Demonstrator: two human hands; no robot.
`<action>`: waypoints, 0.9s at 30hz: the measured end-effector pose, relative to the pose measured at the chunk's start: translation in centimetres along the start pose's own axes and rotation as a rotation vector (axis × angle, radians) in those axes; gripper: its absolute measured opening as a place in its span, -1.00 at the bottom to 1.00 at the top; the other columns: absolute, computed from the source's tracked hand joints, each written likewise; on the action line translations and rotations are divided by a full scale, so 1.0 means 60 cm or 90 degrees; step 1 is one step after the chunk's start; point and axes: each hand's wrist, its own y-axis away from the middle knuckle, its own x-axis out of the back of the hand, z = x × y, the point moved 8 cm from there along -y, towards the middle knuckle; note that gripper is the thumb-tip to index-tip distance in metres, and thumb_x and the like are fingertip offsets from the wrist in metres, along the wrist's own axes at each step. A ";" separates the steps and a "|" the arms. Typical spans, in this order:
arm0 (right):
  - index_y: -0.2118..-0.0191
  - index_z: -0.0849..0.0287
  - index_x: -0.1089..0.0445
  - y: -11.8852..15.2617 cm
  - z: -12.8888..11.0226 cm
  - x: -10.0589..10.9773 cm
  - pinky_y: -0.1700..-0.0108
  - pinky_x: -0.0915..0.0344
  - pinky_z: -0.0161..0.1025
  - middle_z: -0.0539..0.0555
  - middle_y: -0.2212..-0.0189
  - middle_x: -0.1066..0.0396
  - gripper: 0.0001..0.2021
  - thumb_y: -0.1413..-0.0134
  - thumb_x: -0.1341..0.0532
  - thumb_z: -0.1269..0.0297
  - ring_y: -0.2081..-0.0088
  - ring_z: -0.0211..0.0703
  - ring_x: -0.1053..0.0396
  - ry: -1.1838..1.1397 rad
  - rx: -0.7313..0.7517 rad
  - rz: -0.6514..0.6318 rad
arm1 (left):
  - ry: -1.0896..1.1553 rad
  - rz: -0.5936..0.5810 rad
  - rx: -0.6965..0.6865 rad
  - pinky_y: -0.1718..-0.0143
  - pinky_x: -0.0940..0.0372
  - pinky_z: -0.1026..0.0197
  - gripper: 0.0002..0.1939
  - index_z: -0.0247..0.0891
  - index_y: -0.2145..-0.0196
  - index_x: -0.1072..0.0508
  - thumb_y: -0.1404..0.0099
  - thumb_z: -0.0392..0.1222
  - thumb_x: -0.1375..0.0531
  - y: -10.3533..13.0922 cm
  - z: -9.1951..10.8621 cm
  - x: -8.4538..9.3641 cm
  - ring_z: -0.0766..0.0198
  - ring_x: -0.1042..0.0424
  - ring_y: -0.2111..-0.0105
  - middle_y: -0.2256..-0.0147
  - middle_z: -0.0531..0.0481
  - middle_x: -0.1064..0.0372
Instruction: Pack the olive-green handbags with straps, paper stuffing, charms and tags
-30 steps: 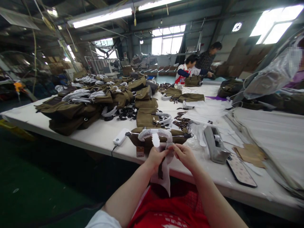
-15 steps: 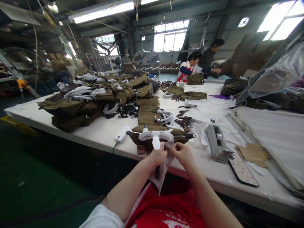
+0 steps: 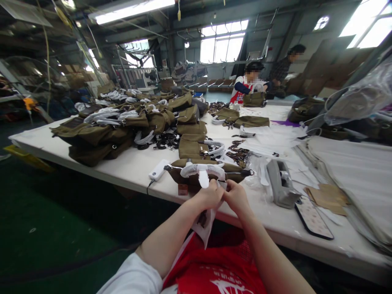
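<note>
An olive bag (image 3: 180,179) with a white-wrapped handle (image 3: 188,170) lies at the table's front edge, a white tag (image 3: 203,179) hanging over it. Just in front of the bag my left hand (image 3: 211,195) is closed on a sheet of thin white wrapping (image 3: 207,230), which hangs down past the table edge. A dark item shows through the wrapping. My right hand (image 3: 236,197) pinches the top of the same wrapping, its fingertips against those of my left hand. A small brown card (image 3: 183,189) hangs at the bag's front left.
Olive bags (image 3: 92,136) are heaped on the left of the white table (image 3: 128,174). A white device (image 3: 158,170) with a cable lies near the edge. At right are a grey tape dispenser (image 3: 280,185) and a phone (image 3: 312,218). A person (image 3: 240,87) works across the table.
My left hand has moved slightly up and right, closer to my right hand, covering more of the wrapping. Across the table, the person standing at the back has shifted right and drawn an arm in.
</note>
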 end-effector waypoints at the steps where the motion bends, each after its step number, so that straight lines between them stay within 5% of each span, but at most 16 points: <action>1: 0.54 0.14 -0.29 0.001 0.001 -0.002 0.51 0.03 -0.31 -0.08 0.67 -0.21 -0.79 0.06 -0.19 0.12 0.57 -0.25 -0.15 -0.013 0.003 -0.003 | -0.032 -0.010 0.012 0.04 -0.30 -0.05 -0.79 -0.34 0.24 -0.39 -0.23 -0.18 -0.08 0.004 0.002 0.001 -0.05 -0.41 0.13 0.21 -0.31 -0.42; 9: 0.50 0.14 -0.26 0.009 -0.003 -0.014 0.50 -0.05 -0.30 -0.06 0.63 -0.27 -0.77 -0.03 -0.18 0.10 0.56 -0.24 -0.20 -0.078 0.047 -0.080 | -0.197 -0.084 0.068 0.11 -0.37 -0.01 -0.39 -0.43 0.01 -0.26 0.01 -0.14 -0.24 0.037 0.036 0.010 -0.19 -0.46 0.11 0.12 -0.38 -0.42; 15: 0.43 0.13 -0.26 0.028 -0.021 -0.021 0.43 -0.22 -0.29 -0.02 0.55 -0.37 -0.87 -0.07 -0.07 0.24 0.48 -0.17 -0.34 -0.166 0.096 -0.222 | -0.250 -0.090 0.138 0.09 -0.36 -0.03 -0.50 -0.44 0.08 -0.34 0.04 -0.30 -0.25 0.045 0.053 0.008 -0.23 -0.44 0.07 0.10 -0.44 -0.39; 19: 0.40 0.14 -0.30 0.031 -0.015 -0.015 0.43 -0.17 -0.29 0.01 0.50 -0.41 -0.91 -0.06 -0.11 0.27 0.47 -0.18 -0.31 -0.047 0.105 -0.148 | -0.166 -0.044 0.086 0.10 -0.36 -0.01 -0.52 -0.40 0.10 -0.35 0.03 -0.29 -0.28 0.044 0.029 0.010 -0.14 -0.48 0.14 0.17 -0.35 -0.44; 23: 0.42 0.13 -0.28 0.034 0.000 -0.022 0.44 -0.20 -0.27 0.00 0.54 -0.36 -0.79 -0.16 -0.07 0.14 0.49 -0.16 -0.33 -0.116 0.058 -0.107 | 0.048 0.050 0.010 0.08 -0.36 0.07 -0.52 -0.29 0.00 -0.31 -0.15 -0.06 -0.24 0.052 -0.018 0.013 0.04 -0.46 0.13 0.11 -0.20 -0.45; 27: 0.39 0.13 -0.30 0.036 0.003 -0.036 0.43 -0.23 -0.26 -0.01 0.55 -0.35 -0.76 -0.18 -0.08 0.10 0.49 -0.16 -0.35 -0.178 0.043 -0.112 | 0.104 0.124 -0.024 -0.05 -0.29 0.04 -0.54 -0.25 -0.10 -0.25 -0.29 -0.06 -0.13 0.069 -0.046 0.007 0.07 -0.40 0.01 0.00 -0.20 -0.39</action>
